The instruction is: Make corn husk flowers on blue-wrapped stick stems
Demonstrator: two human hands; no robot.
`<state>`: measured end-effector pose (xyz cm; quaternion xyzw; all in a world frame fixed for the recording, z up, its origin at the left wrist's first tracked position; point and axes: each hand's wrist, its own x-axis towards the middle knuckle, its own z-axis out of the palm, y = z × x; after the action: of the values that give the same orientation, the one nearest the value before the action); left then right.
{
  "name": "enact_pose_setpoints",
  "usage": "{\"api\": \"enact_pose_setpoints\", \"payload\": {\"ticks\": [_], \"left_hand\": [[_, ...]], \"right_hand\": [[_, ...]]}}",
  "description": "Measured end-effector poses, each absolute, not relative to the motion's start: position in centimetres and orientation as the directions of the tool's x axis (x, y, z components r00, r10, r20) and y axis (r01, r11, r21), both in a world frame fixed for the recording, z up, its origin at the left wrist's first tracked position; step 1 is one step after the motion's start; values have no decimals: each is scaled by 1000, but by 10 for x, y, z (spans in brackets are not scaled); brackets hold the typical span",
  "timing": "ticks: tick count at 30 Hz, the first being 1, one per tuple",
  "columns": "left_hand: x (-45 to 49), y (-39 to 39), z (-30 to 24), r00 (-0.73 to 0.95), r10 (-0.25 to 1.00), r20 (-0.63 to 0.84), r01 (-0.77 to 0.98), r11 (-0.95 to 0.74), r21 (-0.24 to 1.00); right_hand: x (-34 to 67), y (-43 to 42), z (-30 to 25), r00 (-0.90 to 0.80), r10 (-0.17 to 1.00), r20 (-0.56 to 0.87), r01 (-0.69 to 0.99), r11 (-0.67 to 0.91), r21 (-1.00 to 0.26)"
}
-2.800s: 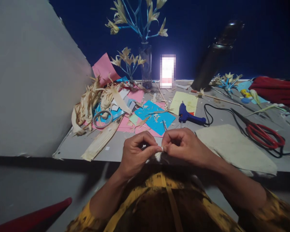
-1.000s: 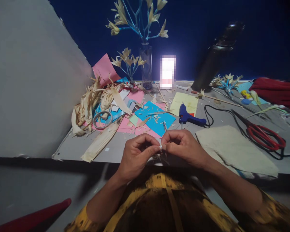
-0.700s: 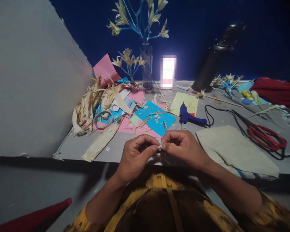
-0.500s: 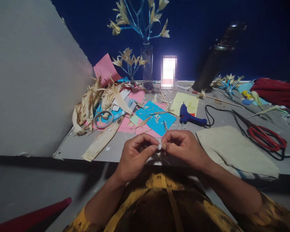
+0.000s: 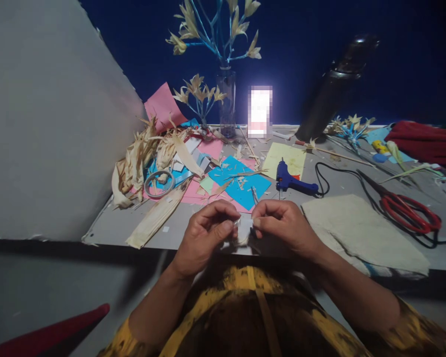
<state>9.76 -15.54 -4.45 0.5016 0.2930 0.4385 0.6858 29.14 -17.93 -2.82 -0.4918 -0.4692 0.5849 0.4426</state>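
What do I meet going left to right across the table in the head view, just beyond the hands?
Tape ring → blue paper sheet → blue glue gun → pale fibrous sheet → red-handled scissors.

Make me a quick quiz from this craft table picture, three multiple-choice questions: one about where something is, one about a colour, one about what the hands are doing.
1. Where does the glue gun lie?
A. beyond the right hand, left of the scissors
B. inside the vase
C. on the tape roll

2. What colour are the scissors' handles?
A. blue
B. red
C. yellow

3. What are the hands doing?
A. resting flat on the table
B. both pinching a small pale strip
C. the left hand holds the scissors

Answers: 1 A, the blue gun lies on the table beyond the right knuckles, with the scissors further right. 2 B, the loops are red. 3 B, the fingertips of both hands close on the strip between them.
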Motion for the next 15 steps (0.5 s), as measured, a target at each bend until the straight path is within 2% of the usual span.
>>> {"api": "enact_pose_setpoints", "payload": {"ticks": [3,12,15], "left_hand": [[98,-157,-42,455,888,66,-356,113,927],[94,-162,-48,468,883,-37,-436,268,859],[92,-164,-49,437,899,-4,-444,220,868]], "right_hand": [[292,-180,-33,-124,971,-207,-79,-217,-973],[292,-187,-36,-114,971,-211,-116,-224,-968],[291,-188,-37,-132,969,-210,-120,-226,-967]]}}
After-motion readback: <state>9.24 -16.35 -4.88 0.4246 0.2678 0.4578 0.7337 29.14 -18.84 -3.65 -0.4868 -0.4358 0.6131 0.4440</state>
